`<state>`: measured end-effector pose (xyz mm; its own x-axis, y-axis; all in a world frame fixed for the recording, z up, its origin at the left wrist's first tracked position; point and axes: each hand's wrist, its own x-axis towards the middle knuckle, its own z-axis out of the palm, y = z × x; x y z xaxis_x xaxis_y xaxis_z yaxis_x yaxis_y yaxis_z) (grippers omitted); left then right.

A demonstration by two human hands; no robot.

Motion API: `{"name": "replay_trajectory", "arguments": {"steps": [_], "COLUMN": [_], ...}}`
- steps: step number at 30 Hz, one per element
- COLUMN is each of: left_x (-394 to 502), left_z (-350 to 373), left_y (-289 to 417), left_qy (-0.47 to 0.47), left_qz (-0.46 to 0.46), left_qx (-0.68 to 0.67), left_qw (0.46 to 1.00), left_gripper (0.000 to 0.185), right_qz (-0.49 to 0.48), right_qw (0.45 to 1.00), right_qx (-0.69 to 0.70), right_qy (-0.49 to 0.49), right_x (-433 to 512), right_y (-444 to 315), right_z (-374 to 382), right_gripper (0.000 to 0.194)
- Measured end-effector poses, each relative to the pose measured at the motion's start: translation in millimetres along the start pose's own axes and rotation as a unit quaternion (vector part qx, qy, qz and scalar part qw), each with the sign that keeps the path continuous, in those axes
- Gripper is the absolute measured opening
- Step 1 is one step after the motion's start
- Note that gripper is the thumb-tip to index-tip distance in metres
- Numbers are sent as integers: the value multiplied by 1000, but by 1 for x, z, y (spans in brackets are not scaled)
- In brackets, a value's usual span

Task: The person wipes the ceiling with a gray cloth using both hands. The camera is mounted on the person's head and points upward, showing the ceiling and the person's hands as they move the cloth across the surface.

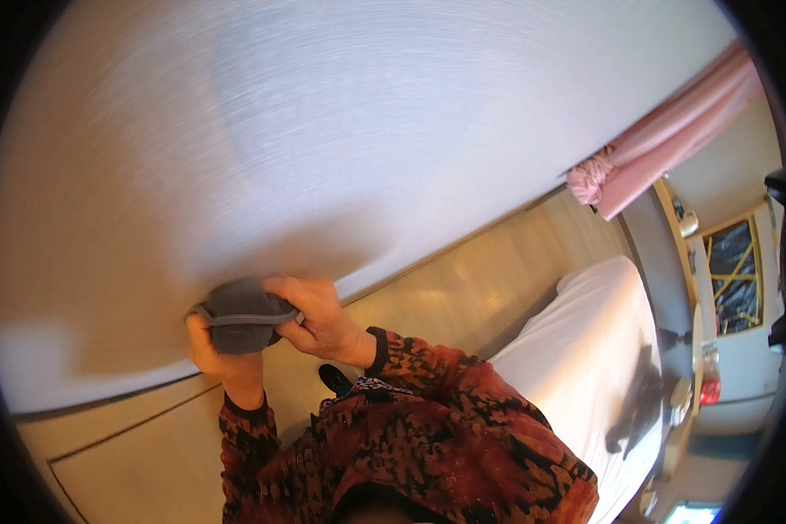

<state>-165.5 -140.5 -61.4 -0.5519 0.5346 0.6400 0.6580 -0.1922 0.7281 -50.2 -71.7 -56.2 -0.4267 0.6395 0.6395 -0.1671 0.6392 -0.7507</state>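
Observation:
A dark grey cloth with a lighter stitched edge is bunched between my two hands. My left hand grips its left end, with the thumb on the near side. My right hand pinches the right end between thumb and fingers. Just beyond the cloth rises a pale wall with a fine texture, and shadows fall on it. Whether the cloth touches the wall, I cannot tell. Part of the fingers is hidden behind the folds.
Wood-look flooring runs along the wall's foot. To the right stands a bed with a white sheet, a dark garment lying on it. A tied pink curtain hangs farther off, near a shelf with small items. My dark shoe shows below.

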Motion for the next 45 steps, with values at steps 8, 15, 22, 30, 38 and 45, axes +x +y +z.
{"name": "replay_trajectory", "arguments": {"steps": [8, 15, 22, 30, 38, 45], "left_x": [-21, -3, 6, 0, -7, -21], "left_z": [21, 30, 74, 163, 223, 221], "left_y": [-16, 25, 47, 85, 121, 114], "left_qy": [-64, -26, -35, -62, -54, -164], "left_qz": [29, 18, 70, 70, 55, -83], "left_qx": [-33, -123, -123, -56, -57, -230], "left_qw": [997, 992, 989, 994, 995, 956], "left_gripper": [20, 28, 31, 31, 36, 39], "right_qz": [87, 18, -30, -15, -98, -178], "right_qw": [995, 993, 993, 994, 977, 970], "right_qx": [14, -26, -44, 26, -39, -121], "right_qy": [51, 116, 110, 108, 184, 116], "right_x": [-25, 4, 14, 19, 9, 15], "right_y": [21, -29, -9, 26, 4, 22], "right_z": [-14, -50, -94, -193, -262, -243], "right_gripper": [24, 23, 25, 29, 57, 41]}}
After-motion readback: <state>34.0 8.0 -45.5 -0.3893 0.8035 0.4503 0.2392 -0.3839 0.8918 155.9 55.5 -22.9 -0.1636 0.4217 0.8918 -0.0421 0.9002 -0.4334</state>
